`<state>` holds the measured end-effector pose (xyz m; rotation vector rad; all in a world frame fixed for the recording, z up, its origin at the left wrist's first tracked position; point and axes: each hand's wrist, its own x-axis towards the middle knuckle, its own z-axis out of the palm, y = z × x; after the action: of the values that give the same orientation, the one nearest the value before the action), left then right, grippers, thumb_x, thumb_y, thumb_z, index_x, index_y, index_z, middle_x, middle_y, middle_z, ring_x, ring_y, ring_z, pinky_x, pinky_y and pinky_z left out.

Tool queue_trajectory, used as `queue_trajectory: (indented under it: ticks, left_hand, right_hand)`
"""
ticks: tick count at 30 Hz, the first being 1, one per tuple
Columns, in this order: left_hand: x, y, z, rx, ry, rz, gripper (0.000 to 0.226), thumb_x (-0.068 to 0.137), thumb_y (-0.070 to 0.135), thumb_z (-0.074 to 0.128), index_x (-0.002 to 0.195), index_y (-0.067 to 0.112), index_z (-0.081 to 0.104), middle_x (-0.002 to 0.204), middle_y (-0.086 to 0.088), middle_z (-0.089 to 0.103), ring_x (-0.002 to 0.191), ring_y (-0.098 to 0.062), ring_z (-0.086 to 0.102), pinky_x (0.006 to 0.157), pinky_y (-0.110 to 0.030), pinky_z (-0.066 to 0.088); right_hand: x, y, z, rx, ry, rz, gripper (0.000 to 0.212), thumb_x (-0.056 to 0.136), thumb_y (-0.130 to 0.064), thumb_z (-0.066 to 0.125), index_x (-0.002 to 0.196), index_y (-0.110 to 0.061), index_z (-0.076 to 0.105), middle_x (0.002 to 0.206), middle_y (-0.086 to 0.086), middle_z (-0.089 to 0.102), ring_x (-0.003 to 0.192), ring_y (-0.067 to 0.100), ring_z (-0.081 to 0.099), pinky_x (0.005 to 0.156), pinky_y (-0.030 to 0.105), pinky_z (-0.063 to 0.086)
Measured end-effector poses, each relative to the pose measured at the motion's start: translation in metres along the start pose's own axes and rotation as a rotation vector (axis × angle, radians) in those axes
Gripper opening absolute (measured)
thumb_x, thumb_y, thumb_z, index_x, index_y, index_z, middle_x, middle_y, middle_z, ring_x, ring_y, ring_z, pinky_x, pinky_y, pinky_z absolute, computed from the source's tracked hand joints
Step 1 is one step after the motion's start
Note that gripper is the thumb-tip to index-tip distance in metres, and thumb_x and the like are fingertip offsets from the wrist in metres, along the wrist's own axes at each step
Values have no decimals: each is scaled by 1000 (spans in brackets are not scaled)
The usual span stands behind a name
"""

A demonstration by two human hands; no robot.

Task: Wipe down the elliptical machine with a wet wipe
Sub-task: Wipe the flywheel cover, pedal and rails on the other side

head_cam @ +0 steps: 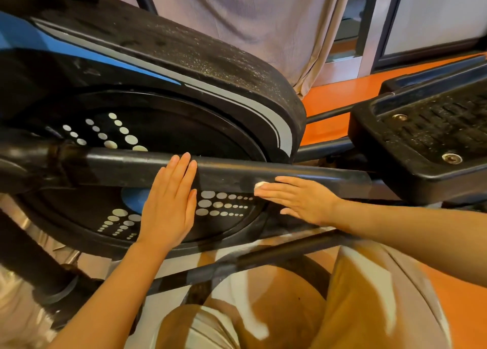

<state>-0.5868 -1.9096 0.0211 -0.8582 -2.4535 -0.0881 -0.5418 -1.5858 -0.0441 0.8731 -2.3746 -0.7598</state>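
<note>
- Nearest, below the black crank bar [237, 173] that crosses the elliptical machine [163, 66], the person's knees in tan shorts [276, 309] show over an orange floor [463, 311].
- The left hand [170, 203] lies flat with straight, relaxed fingers, its tips on the lower face of the bar and its palm over the dotted flywheel disc [158, 137]; it grasps nothing and seems to steady the person.
- The right hand [297, 199] is also flat against the bar, to the right of the left hand, fingers straight, pressing the wet wipe [259, 185] to the metal; only a small white wad peeks out at the fingertips.
- The wipe looks soft, light and limp, so I judge it should bunch and slip unless held down under the fingers; the bar is rigid and can take firm pressure.
- Right of the bar's end sits the ribbed foot pedal [427, 140], dusty.
- Above the bar arches the speckled black housing [200, 53].
- Farthest behind it hangs a pale curtain [263, 13].
</note>
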Motion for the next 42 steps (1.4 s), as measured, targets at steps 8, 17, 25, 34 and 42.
queue_trajectory:
  ticks: [8, 17, 25, 34, 42]
  left_hand:
    - [-1, 1, 4, -24, 19, -15, 57, 101, 27, 33, 154, 7, 24, 163, -10, 21, 152, -21, 9, 124, -35, 3]
    - [-2, -8, -2, 11, -14, 60, 58, 100, 24, 35, 155, 7, 22, 163, -9, 19, 152, -22, 12, 125, -35, 4]
    - [-3, -9, -7, 54, -32, 81, 61, 100, 27, 38, 155, 7, 23, 164, -9, 17, 153, -21, 10, 124, -36, 8]
    - [-2, -15, -15, 54, -58, 128, 60, 98, 22, 35, 155, 8, 23, 163, -9, 21, 151, -21, 15, 123, -36, 11]
    - [-14, -18, -20, 12, 36, -26, 64, 96, 19, 44, 155, 6, 23, 164, -9, 16, 153, -21, 8, 125, -39, 8]
  right_hand:
    - [30, -16, -2, 62, 24, -5, 70, 98, -42, 47, 152, -12, 14, 161, 1, -3, 150, 16, -6, 121, 36, -8]
    - [58, 14, -32, -22, 131, -81, 61, 102, -32, 28, 155, -9, 7, 160, 5, -11, 150, 18, -4, 122, 37, -5]
    - [75, -13, -30, -30, 67, -77, 68, 100, -42, 35, 153, -8, 10, 159, 8, -18, 147, 22, -21, 118, 40, -19]
    - [92, -13, -37, -57, 62, -68, 60, 102, -33, 25, 154, -11, 6, 161, 4, -9, 148, 18, -16, 119, 38, -16]
    - [96, -36, -37, 61, 126, 109, 72, 103, -42, 31, 155, -4, -3, 161, 13, -16, 150, 26, -9, 121, 38, -10]
